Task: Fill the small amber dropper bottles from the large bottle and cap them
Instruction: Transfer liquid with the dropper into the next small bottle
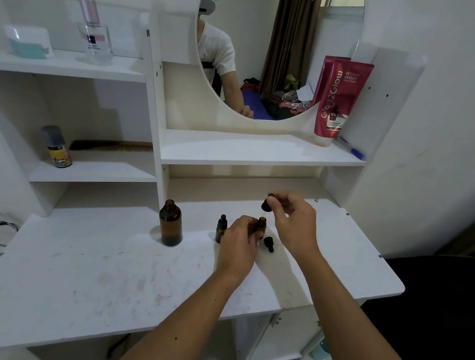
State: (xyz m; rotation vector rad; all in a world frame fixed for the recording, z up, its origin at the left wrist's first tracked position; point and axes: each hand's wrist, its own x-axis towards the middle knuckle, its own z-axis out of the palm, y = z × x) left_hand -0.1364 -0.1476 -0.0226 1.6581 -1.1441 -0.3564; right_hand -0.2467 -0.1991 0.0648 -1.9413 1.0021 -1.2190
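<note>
My left hand (238, 241) fingers wrapped round open small bottle (261, 225), right of large bottle (170, 222). My right hand (290, 216) pinches dropper cap (266, 204) above it. I'd centre pipette over neck, lower straight, twist gently.

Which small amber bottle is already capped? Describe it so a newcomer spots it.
Start at the large amber bottle standing open on the white desk. Just right of it, beside the left hand, stands the capped small bottle. It alone wears a black dropper cap.
</note>
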